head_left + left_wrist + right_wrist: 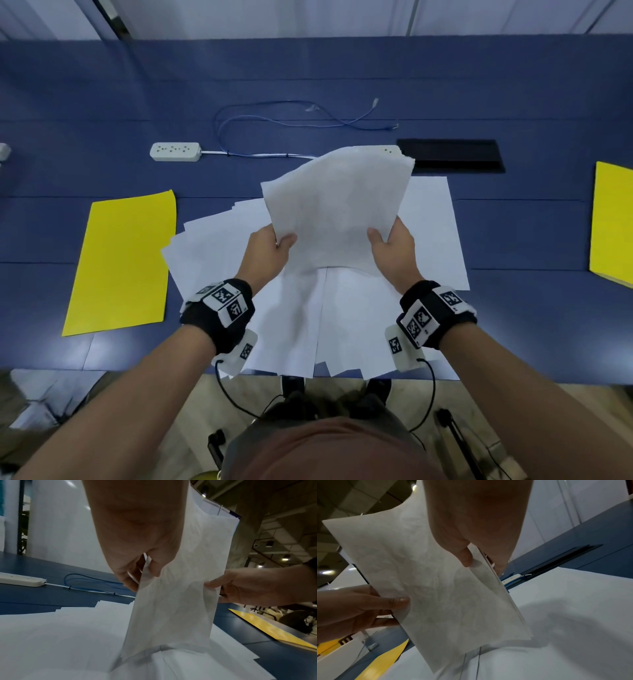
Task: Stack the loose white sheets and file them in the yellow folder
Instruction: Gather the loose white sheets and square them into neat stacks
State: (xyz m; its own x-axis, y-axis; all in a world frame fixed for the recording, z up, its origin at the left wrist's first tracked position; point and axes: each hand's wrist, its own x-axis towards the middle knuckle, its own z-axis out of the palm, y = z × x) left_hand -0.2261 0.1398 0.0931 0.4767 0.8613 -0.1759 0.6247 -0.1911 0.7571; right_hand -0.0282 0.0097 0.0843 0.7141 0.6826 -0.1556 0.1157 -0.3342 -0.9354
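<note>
A bundle of white sheets (337, 212) stands nearly upright, its lower edge resting on the loose white sheets (294, 318) spread over the blue table. My left hand (274, 248) pinches the bundle's left edge, thumb in front. On the opposite edge my right hand (394, 246) pinches it the same way. The left wrist view has the bundle (180, 588) between my left hand (142, 566) and right hand (240, 586). From the right wrist, the bundle (436, 595) shows its stacked edge under my right hand (479, 555). A yellow folder (123, 263) lies flat at the left.
A second yellow folder (611, 222) lies at the table's right edge. Behind the sheets are a white power strip (175, 151), a looped blue cable (274, 120) and a black cable hatch (452, 156). The table's near edge (102, 368) runs below my wrists.
</note>
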